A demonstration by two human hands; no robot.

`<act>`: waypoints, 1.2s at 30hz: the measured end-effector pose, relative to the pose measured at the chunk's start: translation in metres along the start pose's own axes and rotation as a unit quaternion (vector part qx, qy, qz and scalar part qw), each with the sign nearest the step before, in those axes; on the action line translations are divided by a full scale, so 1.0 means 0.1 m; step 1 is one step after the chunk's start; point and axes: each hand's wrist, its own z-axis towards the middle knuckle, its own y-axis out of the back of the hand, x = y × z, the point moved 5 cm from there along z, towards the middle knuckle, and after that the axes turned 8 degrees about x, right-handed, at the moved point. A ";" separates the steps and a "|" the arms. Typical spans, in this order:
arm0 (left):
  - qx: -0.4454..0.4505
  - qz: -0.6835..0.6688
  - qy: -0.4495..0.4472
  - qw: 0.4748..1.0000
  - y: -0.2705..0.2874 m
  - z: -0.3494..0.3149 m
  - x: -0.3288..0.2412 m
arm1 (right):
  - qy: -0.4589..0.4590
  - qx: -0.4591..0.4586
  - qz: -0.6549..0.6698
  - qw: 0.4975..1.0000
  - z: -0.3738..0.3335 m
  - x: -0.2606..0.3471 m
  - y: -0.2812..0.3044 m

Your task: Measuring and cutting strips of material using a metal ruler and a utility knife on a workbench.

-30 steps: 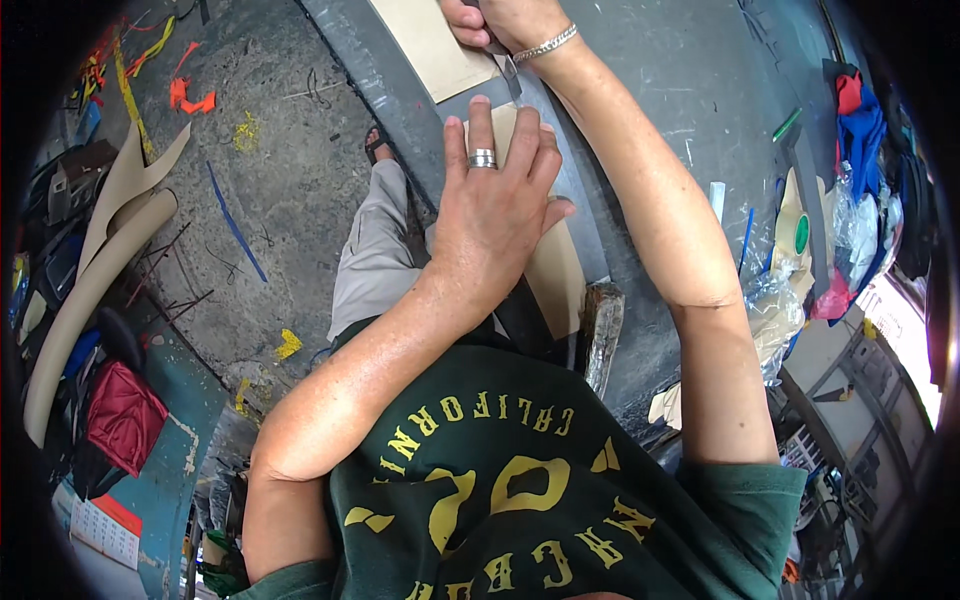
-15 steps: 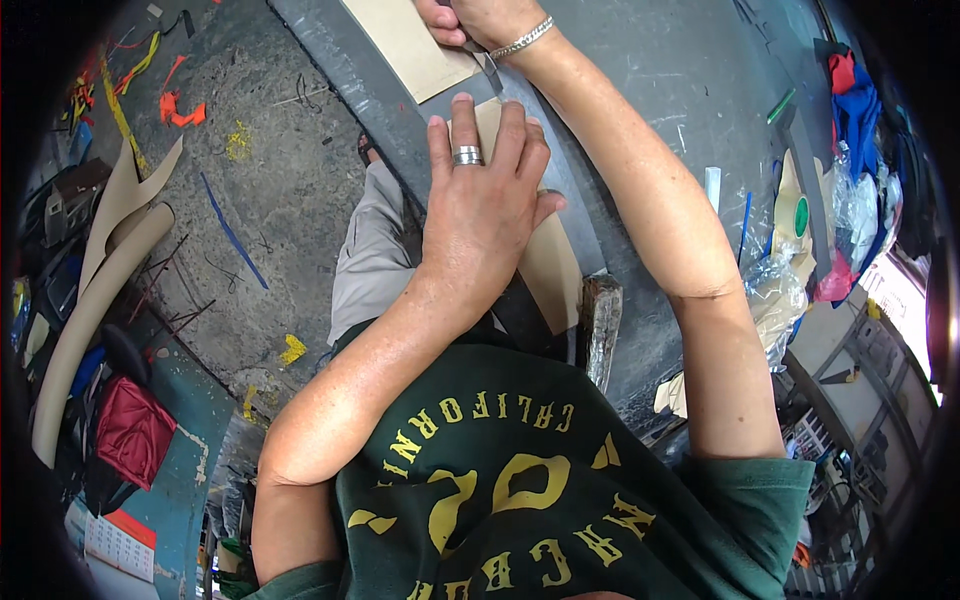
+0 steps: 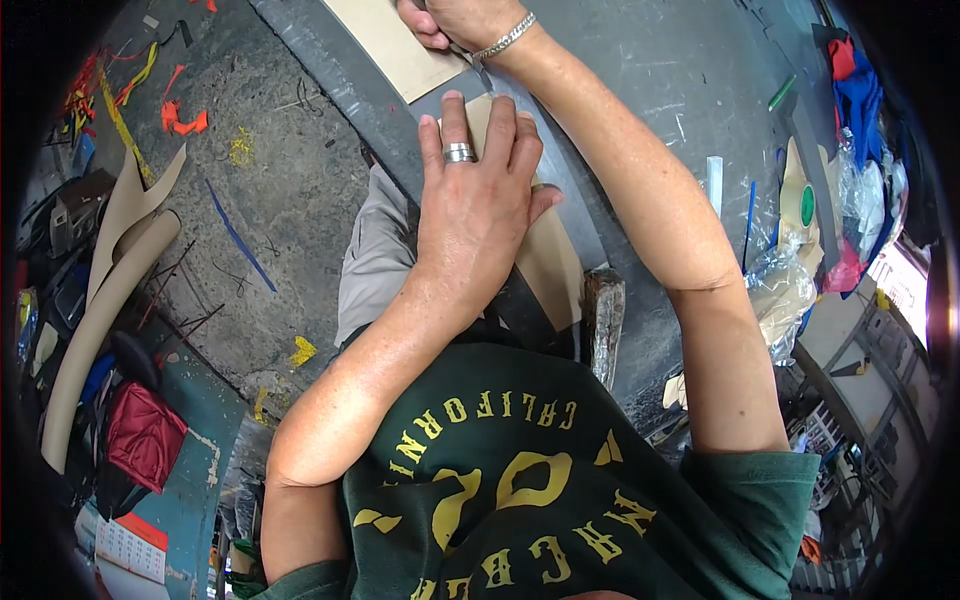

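Far left, the rough grey concrete floor (image 3: 300,180) is strewn with offcuts: long curled beige strips (image 3: 105,290) lie by a heap of dark gear, a red bag (image 3: 145,435) sits below them, and orange scraps (image 3: 180,118), yellow scraps (image 3: 240,150) and a thin blue strip (image 3: 238,238) dot the concrete. A teal painted patch of floor runs along the lower left.

Toward the middle, the dark grey bench (image 3: 640,80) slants from the top down to the right, its surface scratched and marked with pale lines. On its near edge lies a tan sheet of material (image 3: 390,45), which continues under the person's hands as a narrower tan piece (image 3: 555,270) hanging over the edge.

The left hand (image 3: 480,205), wearing a silver ring, lies flat with fingers spread slightly, pressing the tan piece onto the bench. Just above it, the right hand (image 3: 455,20), with a silver bracelet at the wrist, is closed around a thin metal blade (image 3: 480,72) whose tip meets the tan material just beside the left fingertips.

Right of the arms, a worn dark block (image 3: 603,320) stands at the bench edge. Further right lie crumpled clear plastic (image 3: 780,290), a green marker (image 3: 782,92), and piled red and blue cloth (image 3: 855,90).
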 end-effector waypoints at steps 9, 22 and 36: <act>-0.005 -0.003 -0.004 1.000 -0.01 0.00 0.00 | -0.089 -0.009 -0.072 0.993 -0.05 0.06 0.00; 0.010 -0.003 0.001 1.000 -0.04 0.00 0.00 | 0.349 -0.027 -0.263 0.899 0.01 0.03 -0.04; 0.001 0.027 0.001 1.000 -0.06 -0.01 -0.01 | 0.065 -0.010 0.012 0.998 0.04 0.14 0.03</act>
